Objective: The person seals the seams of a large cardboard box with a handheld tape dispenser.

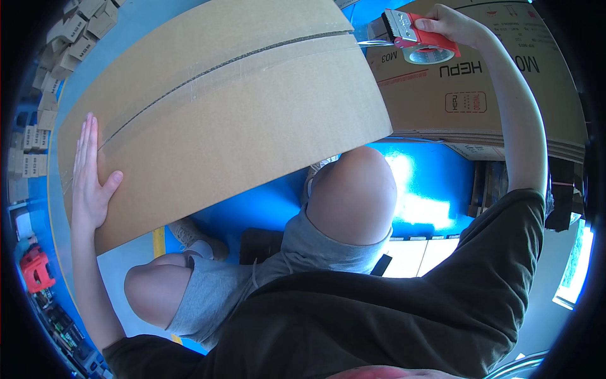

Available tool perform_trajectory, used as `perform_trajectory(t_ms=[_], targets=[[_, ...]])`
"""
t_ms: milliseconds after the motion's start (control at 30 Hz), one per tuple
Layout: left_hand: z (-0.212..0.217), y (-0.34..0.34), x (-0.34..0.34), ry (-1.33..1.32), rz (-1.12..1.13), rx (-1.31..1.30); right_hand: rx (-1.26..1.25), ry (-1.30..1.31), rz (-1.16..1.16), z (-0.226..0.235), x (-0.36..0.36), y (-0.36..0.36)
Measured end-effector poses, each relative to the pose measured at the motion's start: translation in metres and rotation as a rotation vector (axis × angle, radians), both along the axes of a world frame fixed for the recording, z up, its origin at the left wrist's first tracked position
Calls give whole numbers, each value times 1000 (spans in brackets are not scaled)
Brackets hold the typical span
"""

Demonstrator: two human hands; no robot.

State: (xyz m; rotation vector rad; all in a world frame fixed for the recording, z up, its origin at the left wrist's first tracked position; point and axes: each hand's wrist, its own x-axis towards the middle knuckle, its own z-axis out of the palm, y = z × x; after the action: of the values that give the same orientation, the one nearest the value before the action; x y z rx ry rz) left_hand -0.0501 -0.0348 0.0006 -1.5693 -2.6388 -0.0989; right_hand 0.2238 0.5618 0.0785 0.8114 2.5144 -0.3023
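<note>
A large brown cardboard box [252, 120] lies in front of me, its long seam running between two flaps. Clear tape covers part of the seam. My left hand [93, 180] rests flat on the box's left end, thumb spread from the fingers. Off the box's right end, my right hand [451, 26] grips a red tape dispenser [435, 42] with a toothed black edge and a roll of clear tape. A shiny strip of tape stretches from the dispenser to the end of the seam.
A stack of flat printed cardboard [480, 95] stands at the right. Small pale boxes [69, 47] are piled at the far left, and a red plastic item [36, 268] lies at the left edge. My knees are just before the box on the blue floor [271, 205].
</note>
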Motion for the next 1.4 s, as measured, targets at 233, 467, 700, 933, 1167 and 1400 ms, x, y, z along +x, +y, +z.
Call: perform_trajectory(t_ms=[233,467,700,933,1167,1400], targets=[[-3,5,1,-10,21,35,-92,284,72,-38,19,29],[17,7,8,117,-83,-200,5,281,51,-63,17,19],[16,10,6,-38,-134,-47,117,466,91,-64,18,28],[29,23,5,-68,-84,-44,-6,366,100,-78,10,11],[48,230,61,165,-107,-28,3,272,63,-78,-1,-18],[40,356,92,-252,-109,-84,-72,383,-7,-96,28,-13]])
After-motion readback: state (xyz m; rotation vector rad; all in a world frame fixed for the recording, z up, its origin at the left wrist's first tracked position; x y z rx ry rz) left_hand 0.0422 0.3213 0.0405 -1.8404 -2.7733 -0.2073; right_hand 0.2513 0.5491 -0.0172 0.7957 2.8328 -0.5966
